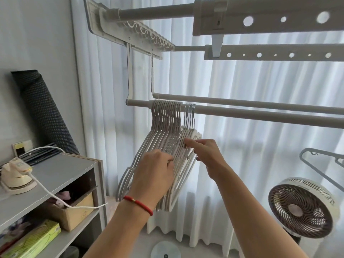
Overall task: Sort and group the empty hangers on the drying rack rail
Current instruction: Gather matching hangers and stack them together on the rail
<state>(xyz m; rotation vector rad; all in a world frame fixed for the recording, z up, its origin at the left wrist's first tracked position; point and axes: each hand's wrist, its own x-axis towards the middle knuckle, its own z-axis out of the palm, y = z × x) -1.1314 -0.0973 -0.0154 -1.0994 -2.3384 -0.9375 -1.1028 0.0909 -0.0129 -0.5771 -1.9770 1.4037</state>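
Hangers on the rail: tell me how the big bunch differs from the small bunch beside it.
The big bunch has many more hangers than the small bunch of a few. The big bunch hangs nearer the rail's bracket end; the small bunch sits further along. The left hand grips the big bunch low down; the right hand pinches the small bunch's shoulders. Both look pale and empty.

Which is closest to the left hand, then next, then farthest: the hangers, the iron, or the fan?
From the left hand:
1. Hangers, touching it, hung on the lower rail.
2. Iron, off to the left on the shelf top.
3. Fan, far right, low beside the curtain.
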